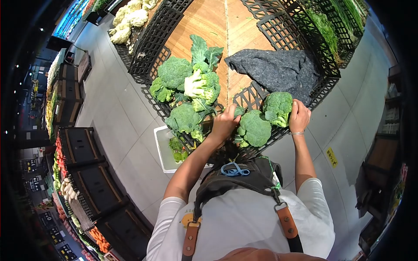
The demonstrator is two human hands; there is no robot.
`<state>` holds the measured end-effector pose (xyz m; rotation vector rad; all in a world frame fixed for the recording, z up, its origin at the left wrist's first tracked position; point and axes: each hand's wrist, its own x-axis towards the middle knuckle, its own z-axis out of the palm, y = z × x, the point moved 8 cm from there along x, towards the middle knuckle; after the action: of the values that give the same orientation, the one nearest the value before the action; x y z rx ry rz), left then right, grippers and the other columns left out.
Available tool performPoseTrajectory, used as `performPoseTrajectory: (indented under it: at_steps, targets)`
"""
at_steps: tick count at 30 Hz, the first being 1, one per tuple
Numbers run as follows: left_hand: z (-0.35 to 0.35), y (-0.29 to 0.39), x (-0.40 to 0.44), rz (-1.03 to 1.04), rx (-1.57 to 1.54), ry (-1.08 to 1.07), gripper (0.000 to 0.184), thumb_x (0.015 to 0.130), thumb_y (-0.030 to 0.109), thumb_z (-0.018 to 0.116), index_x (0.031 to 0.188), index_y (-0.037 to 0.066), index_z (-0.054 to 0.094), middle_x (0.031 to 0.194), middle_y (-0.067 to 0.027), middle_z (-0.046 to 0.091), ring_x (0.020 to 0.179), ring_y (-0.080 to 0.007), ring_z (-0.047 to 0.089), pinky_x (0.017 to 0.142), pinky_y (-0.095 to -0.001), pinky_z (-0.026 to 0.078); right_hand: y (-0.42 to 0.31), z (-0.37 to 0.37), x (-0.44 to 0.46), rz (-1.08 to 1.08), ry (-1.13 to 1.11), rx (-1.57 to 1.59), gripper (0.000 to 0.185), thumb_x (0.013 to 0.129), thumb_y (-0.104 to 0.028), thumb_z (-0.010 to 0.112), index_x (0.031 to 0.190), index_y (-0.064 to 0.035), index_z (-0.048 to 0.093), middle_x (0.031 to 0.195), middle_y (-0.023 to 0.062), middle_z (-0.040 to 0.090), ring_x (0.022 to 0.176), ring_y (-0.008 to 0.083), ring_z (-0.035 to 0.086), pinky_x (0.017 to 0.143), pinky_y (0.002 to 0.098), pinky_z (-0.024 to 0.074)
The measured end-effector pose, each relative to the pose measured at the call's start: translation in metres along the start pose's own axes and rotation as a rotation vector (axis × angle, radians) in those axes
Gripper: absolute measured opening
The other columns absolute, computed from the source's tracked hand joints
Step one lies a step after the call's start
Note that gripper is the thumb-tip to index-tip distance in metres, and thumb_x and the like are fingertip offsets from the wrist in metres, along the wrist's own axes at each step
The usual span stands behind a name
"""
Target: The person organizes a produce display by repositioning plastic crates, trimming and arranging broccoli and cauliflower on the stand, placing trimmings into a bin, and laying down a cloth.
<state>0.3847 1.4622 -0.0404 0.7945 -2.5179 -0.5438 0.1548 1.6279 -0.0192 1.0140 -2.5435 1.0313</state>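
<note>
Several broccoli heads lie in a black plastic crate display over a wooden board. My right hand (299, 115) is closed on the stem side of a broccoli head (278, 106) at the crate's right front. Left of that head, another broccoli (254, 128) rests at the front edge. My left hand (225, 123) has its fingers curled by a green leaf (238, 111), between this broccoli and the left pile; what they grip is partly hidden. The left pile holds a dark green head (174, 72), a pale-stemmed one (201, 86) and a lower one (183, 118).
A dark grey cloth (278, 71) lies in the crate's right part. Beyond the lattice walls (152, 39) are cauliflowers (129, 21) and leafy greens (322, 32). A white box (162, 150) with green scraps stands on the floor (126, 113), below the left front.
</note>
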Motion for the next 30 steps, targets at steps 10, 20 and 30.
performPoseTrajectory:
  at_steps: [10,20,30]
  targets:
    - [-0.003,-0.011,-0.012,-0.114,-0.114,0.019,0.016,0.077,0.004,0.061,0.089,0.005,0.05,0.085,-0.0147,0.052,0.07,-0.0392,0.058,0.06,-0.0455,0.048,0.003,0.002,-0.001,-0.014,0.019,0.01,0.02,0.091,-0.024,0.051,0.094,-0.0106,0.065,0.088,0.0057,0.067,0.083,0.0222,0.06,0.083,0.0348,0.0376]
    - [-0.051,-0.07,-0.102,-0.449,-0.01,-0.235,0.039,0.074,-0.001,0.055,0.111,-0.004,0.044,0.08,-0.0313,0.059,0.078,-0.0465,0.059,0.069,-0.0521,0.047,0.004,0.003,-0.002,-0.011,0.008,0.002,0.022,0.092,-0.026,0.05,0.095,-0.0109,0.065,0.089,0.0057,0.067,0.083,0.0225,0.06,0.083,0.0345,0.0371]
    - [-0.018,-0.099,-0.092,-0.566,0.202,-0.42,0.023,0.079,0.0,0.05,0.1,-0.008,0.053,0.083,-0.0295,0.062,0.086,-0.0444,0.061,0.073,-0.0496,0.049,0.007,0.004,-0.002,-0.013,0.005,0.005,0.022,0.092,-0.027,0.05,0.095,-0.0111,0.065,0.089,0.006,0.067,0.083,0.0234,0.06,0.083,0.035,0.0373]
